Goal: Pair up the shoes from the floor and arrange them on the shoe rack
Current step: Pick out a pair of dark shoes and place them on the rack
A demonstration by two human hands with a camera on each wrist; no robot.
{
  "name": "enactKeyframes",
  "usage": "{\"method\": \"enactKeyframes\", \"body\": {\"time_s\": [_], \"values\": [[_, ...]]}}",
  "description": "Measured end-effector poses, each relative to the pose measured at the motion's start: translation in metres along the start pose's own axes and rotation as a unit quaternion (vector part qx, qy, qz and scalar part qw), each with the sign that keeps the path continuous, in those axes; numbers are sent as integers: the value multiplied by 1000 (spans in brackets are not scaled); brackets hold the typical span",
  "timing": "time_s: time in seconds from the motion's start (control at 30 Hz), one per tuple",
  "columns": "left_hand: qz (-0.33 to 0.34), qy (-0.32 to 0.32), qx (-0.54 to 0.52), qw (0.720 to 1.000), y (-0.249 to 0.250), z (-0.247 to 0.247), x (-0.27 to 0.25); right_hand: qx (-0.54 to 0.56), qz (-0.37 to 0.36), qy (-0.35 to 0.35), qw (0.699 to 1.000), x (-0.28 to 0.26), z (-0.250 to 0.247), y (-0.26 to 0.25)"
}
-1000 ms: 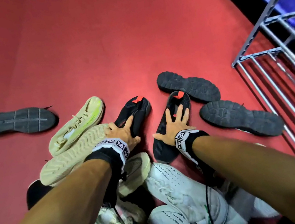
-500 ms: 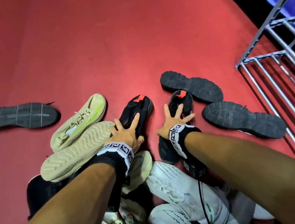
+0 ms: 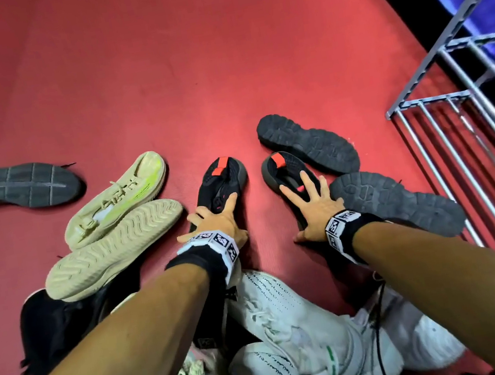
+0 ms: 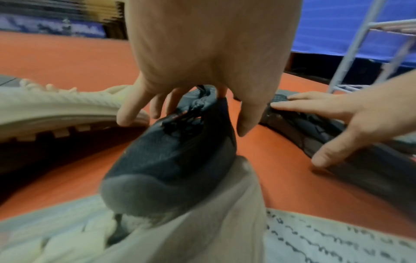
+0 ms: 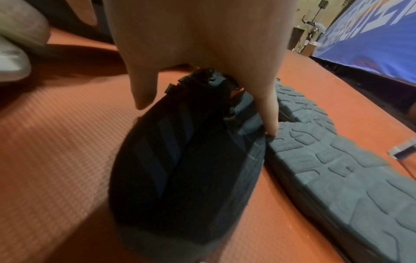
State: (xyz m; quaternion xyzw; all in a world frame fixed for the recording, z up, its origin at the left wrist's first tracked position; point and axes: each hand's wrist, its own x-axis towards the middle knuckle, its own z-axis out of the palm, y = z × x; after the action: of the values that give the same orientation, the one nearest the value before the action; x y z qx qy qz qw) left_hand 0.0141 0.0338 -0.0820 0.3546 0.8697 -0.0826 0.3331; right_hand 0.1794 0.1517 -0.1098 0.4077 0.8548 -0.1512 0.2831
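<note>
Two black shoes with red heel tabs lie side by side on the red floor, heels pointing away from me. My left hand (image 3: 216,222) rests palm-down on the left black shoe (image 3: 222,181) (image 4: 175,156), thumb and fingers hanging loosely on either side of it. My right hand (image 3: 311,206) lies flat on the right black shoe (image 3: 283,171) (image 5: 184,169), fingers straight and spread, one fingertip down against its sole edge. The grey metal shoe rack (image 3: 459,132) stands at the right, with nothing on the bars that show.
Two dark lug-soled shoes (image 3: 307,143) (image 3: 396,201) lie sole-up right beside the right black shoe. Two beige shoes (image 3: 117,199) (image 3: 112,249) lie left of my left hand, and a grey sole (image 3: 13,187) farther left. White knit shoes (image 3: 294,320) are piled under my forearms.
Both hands have slid and turned the black shoes: the toes have spread apart, and the shoes now lie roughly parallel with a strip of floor between them.
</note>
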Motion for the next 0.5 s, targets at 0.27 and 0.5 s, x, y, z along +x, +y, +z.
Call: {"method": "enactKeyframes", "body": {"time_s": [0.27, 0.5], "values": [[42, -48, -32, 997, -30, 1, 6, 14, 29, -16, 999, 2, -2, -4], [57, 20, 21, 998, -14, 1, 3, 64, 2, 31, 997, 6, -8, -28]]}}
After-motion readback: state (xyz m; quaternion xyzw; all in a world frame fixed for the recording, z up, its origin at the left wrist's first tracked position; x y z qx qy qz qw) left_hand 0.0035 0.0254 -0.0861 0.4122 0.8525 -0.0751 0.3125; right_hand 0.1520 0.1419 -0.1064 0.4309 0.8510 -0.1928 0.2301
